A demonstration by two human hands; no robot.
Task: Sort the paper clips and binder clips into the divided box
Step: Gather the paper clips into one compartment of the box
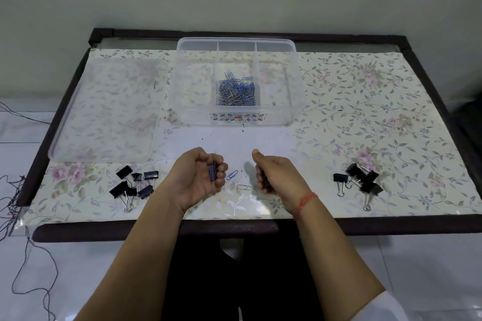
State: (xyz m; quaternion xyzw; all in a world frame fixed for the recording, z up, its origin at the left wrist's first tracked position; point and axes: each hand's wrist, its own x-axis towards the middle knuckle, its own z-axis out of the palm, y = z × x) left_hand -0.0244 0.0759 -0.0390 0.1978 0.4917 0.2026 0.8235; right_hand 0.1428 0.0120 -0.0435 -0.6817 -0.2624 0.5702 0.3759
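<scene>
A clear divided box (236,114) stands at the back middle of the table, with a heap of blue and silver paper clips (236,91) in its middle compartment. My left hand (198,177) is curled around a few blue paper clips (212,173). My right hand (273,177) is closed just above the table, thumb up; something dark shows between its fingers, but I cannot tell what. Between my hands lie a blue paper clip (232,174) and a silver paper clip (243,187). Black binder clips sit in a left group (134,184) and a right group (361,181).
The box's clear lid (109,112) lies flat at the left of the table. A floral cover with a dark frame (234,227) spans the tabletop. Loose dark threads (15,203) hang off the left edge.
</scene>
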